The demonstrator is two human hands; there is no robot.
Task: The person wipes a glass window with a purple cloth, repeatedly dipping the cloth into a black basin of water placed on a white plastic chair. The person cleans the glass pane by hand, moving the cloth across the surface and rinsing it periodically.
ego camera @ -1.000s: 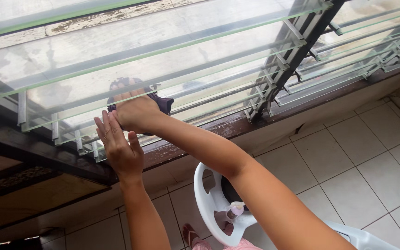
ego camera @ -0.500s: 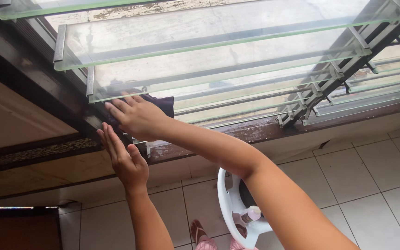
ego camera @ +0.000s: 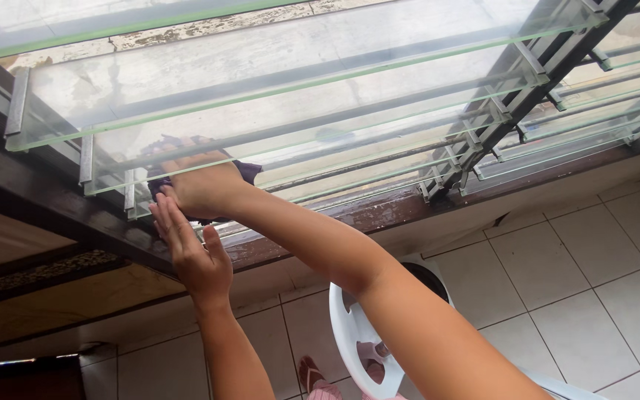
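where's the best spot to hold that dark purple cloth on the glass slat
Probably from above, palm flat over the bunched middle of the dark purple cloth, as the right hand does. It lies flat on a narrow glass louvre slat, so pressing down suits it better than pinching an edge.

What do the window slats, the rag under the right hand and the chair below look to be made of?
Slats: clear glass, green-tinted edges, streaky and see-through, held in grey metal-looking clips. Rag: dark purple soft cloth, bunched under the right hand; weave too small to tell. Chair: white, smooth, moulded, probably plastic.
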